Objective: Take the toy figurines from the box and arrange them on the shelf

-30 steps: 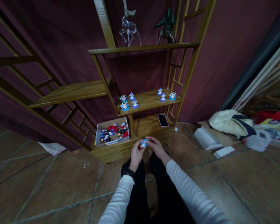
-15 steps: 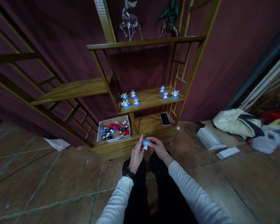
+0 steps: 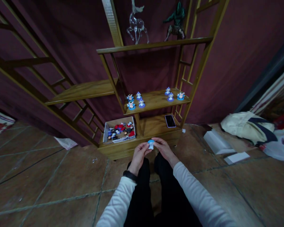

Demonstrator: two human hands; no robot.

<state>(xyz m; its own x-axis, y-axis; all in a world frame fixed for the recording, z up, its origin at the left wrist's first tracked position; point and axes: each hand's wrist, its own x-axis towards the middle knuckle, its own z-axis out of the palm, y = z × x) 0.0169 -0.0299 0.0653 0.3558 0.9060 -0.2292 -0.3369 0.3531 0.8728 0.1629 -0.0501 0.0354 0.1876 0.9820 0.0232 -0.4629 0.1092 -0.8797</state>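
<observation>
Between my two hands, in front of the low drawer part of the wooden shelf unit, is a small white figurine (image 3: 151,145) with a blue round part on top. My left hand (image 3: 139,154) pinches it from the left, and my right hand (image 3: 163,148) grips it from the right. On the middle shelf (image 3: 153,101) stand several small figurines: a left group with a blue-based figurine (image 3: 131,105) and a purple-based figurine (image 3: 141,103), and a right group with another blue-based figurine (image 3: 180,96).
An open cardboard box (image 3: 105,134) of jumbled figurines sits on the lower shelf, left of a phone (image 3: 170,121). Above stand a glass deer (image 3: 136,26) and a dark green statue (image 3: 177,20). White boxes (image 3: 217,142) and a cream bag (image 3: 245,126) lie on the floor at right.
My fingers have shifted around the figurine, and it is turned slightly, with my left hand lower on it. The whole view has moved a little, so the shelf appears further right.
</observation>
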